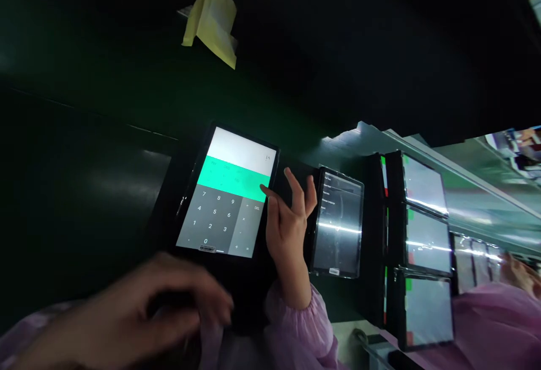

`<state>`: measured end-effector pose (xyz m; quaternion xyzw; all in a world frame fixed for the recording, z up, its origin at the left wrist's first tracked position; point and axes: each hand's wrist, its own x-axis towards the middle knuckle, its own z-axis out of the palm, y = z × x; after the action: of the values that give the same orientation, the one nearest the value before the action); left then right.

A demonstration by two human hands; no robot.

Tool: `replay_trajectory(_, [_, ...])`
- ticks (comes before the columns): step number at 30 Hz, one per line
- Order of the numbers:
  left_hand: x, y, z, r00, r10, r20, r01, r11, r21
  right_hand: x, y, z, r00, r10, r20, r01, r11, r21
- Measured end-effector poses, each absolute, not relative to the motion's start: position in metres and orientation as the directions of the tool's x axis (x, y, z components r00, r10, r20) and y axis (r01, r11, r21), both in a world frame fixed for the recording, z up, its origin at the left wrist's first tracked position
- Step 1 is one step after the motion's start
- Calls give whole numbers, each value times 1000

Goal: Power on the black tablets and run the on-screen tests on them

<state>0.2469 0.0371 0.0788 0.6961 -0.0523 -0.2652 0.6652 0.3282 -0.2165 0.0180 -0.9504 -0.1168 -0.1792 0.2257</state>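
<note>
A tablet [216, 206] lies on the dark work surface with a calculator on its lit screen: a white band at the top, a bright green band, then grey number keys. My right hand [289, 220] is at its right edge, fingers spread, the index fingertip over the green band; whether it touches the glass I cannot tell. Below the tablet's lower left corner, my left hand [139, 308] is blurred, its fingers loosely bent and the thumb apart, with nothing visible in it. Right of my right hand lies a second tablet [338, 223] with a dark screen and a text list.
Further right, several tablets [426, 240] with pale screens and green and red corner marks stand in a column of dark holders. A creased piece of yellow tape [213, 17] sticks at the top. A co-worker's pink sleeve [494, 319] shows at the far right.
</note>
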Motion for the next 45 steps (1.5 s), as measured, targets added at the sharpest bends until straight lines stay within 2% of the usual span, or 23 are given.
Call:
replay_trajectory(1, [261,42,74,861,-365,-354,332,-125,935,328,-217,19,908,135,397,303,-865,-399])
replay_trajectory(2, [277,46,68,913,-152,-378,361,-129,924,327,-216,20,906,135,401,311,-855,-414])
replay_trajectory(3, [292,49,61,934,76,-349,356,-132,925,326,-214,22,902,142,407,326,-843,-429])
replay_trajectory(4, [305,52,54,934,196,-300,332,-158,930,324,-211,23,896,161,413,351,-827,-439])
replay_trajectory(5, [317,53,47,938,242,-248,296,-188,936,322,-207,25,890,190,415,381,-811,-445])
replay_trajectory(7, [333,52,34,959,194,-206,252,-251,935,318,-196,28,877,266,401,441,-778,-448])
replay_trajectory(9, [341,47,24,967,118,-225,253,-333,908,315,-186,29,868,324,377,476,-760,-442])
replay_trajectory(13, [340,39,15,973,73,-217,227,-428,875,312,-176,30,882,356,309,464,-770,-437])
replay_trajectory(16, [340,35,14,981,69,-183,193,-488,851,315,-183,30,889,292,353,439,-766,-470])
replay_trajectory(19, [341,35,13,979,66,-194,199,-526,827,320,-197,26,887,135,442,360,-801,-478])
replay_trajectory(23, [341,36,15,972,77,-224,233,-474,849,327,-210,18,894,36,446,258,-856,-448])
replay_trajectory(31, [341,35,19,961,171,-216,267,-395,879,326,-202,16,918,172,357,329,-834,-443])
replay_trajectory(36, [341,35,19,958,190,-215,273,-377,885,329,-207,13,907,42,419,260,-839,-479])
replay_trajectory(42, [342,37,18,957,199,-213,270,-329,905,330,-207,16,926,150,347,304,-840,-449])
replay_trajectory(45, [342,38,18,953,218,-208,266,-286,920,335,-234,18,914,11,406,205,-876,-437])
